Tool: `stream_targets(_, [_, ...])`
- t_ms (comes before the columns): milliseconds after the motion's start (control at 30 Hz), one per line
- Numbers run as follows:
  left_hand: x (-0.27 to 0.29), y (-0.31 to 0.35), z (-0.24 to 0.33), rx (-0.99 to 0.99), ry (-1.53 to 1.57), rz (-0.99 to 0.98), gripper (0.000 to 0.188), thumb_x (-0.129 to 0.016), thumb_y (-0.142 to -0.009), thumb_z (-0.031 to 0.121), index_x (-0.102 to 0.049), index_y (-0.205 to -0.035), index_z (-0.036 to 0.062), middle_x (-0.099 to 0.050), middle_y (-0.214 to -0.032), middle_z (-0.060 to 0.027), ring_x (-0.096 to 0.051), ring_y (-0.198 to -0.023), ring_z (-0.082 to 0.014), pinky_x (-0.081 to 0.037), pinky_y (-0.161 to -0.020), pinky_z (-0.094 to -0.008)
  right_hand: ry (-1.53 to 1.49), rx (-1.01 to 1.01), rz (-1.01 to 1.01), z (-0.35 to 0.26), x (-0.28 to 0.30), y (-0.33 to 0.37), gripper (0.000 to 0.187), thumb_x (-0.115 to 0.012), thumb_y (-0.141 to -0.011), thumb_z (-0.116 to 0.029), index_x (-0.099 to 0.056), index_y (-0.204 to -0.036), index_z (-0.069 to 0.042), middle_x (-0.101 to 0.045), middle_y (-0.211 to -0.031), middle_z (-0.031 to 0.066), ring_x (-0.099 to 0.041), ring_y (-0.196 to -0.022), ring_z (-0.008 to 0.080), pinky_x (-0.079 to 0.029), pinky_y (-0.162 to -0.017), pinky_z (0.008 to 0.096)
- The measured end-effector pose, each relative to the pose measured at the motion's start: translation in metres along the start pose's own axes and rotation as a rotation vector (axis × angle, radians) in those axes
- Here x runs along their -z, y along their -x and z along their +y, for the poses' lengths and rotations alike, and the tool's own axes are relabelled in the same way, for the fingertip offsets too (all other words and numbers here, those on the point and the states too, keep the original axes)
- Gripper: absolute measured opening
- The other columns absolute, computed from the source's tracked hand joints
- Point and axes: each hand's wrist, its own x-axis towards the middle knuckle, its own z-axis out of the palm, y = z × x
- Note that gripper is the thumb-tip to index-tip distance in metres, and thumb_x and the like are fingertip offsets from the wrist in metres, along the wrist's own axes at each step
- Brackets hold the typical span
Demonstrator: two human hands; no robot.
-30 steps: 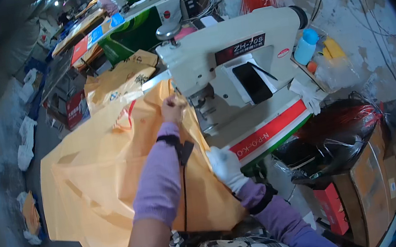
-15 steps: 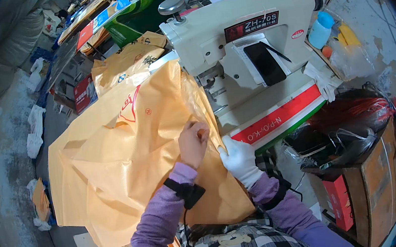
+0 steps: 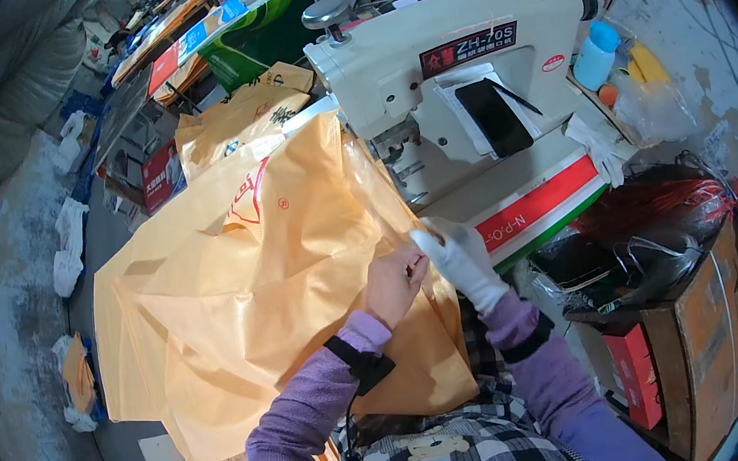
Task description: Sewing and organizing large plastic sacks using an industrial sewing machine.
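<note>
Head camera looks down on a person seated at a cream industrial sewing machine (image 3: pixel 461 78). A big yellow woven bag (image 3: pixel 274 290) is draped from the machine's needle area down over the lap. The bare left hand (image 3: pixel 392 283) is pinched shut on the bag's right edge. Just beside it, almost touching, the right hand (image 3: pixel 458 256), in a white glove, closes on the same edge. A dark phone (image 3: pixel 494 116) leans on the machine body. Cardboard boxes (image 3: pixel 708 326) stand to the right.
</note>
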Motion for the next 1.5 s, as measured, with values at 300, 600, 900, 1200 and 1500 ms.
stream_targets(300, [0.043, -0.032, 0.006, -0.137, -0.034, -0.394, 0.011, -0.064, -0.086, 0.014, -0.070, -0.091, 0.0064, -0.065, -0.072, -0.0123, -0.064, -0.063, -0.0243, -0.050, -0.060, -0.0326, 0.228, -0.066, -0.143, 0.020, -0.022, -0.020, 0.040, -0.054, -0.083, -0.012, -0.056, -0.122, -0.002, -0.065, -0.077, 0.0225, -0.065, -0.075, 0.0396, -0.049, -0.068, 0.0497])
stream_targets(600, [0.054, -0.043, -0.026, -0.434, -0.587, -1.090, 0.033, -0.045, -0.096, 0.041, -0.061, -0.106, 0.0142, -0.055, -0.120, -0.0076, -0.049, -0.120, -0.0276, -0.037, -0.103, -0.0513, 0.416, -0.054, -0.177, 0.007, -0.015, 0.024, 0.066, -0.055, -0.079, -0.008, -0.042, -0.144, -0.014, -0.056, -0.074, 0.0149, -0.057, -0.055, 0.0337, -0.045, -0.052, 0.0454])
stream_targets(900, [0.128, -0.104, -0.036, -0.196, -0.993, -0.888, 0.035, -0.053, -0.088, 0.049, -0.067, -0.100, 0.0187, -0.057, -0.117, -0.0050, -0.048, -0.121, -0.0252, -0.021, -0.109, -0.0613, 0.460, -0.070, -0.210, 0.011, -0.047, -0.049, 0.061, -0.055, -0.086, -0.017, -0.038, -0.144, -0.015, -0.063, -0.063, 0.0165, -0.063, -0.057, 0.0369, -0.048, -0.056, 0.0492])
stream_targets(1200, [0.148, -0.015, 0.096, -0.673, -0.352, -0.932, 0.015, -0.058, -0.079, 0.015, -0.057, -0.090, 0.0053, -0.058, -0.083, -0.0105, -0.060, -0.085, -0.0292, -0.049, -0.076, -0.0419, -0.265, -0.003, 0.061, -0.002, -0.028, 0.057, 0.059, -0.058, -0.087, -0.014, -0.039, -0.142, -0.002, -0.064, -0.108, 0.0252, -0.065, -0.091, 0.0385, -0.052, -0.082, 0.0416])
stream_targets(1500, [0.142, 0.024, 0.151, -0.364, -0.033, -1.425, 0.008, -0.052, -0.092, 0.016, -0.049, -0.090, 0.0087, -0.056, -0.071, -0.0128, -0.059, -0.067, -0.0340, -0.047, -0.061, -0.0424, 0.027, 0.664, -0.592, -0.032, 0.046, 0.104, 0.024, -0.065, -0.080, -0.020, -0.067, -0.104, -0.018, -0.063, -0.111, -0.0020, -0.049, -0.123, 0.0236, -0.031, -0.105, 0.0543])
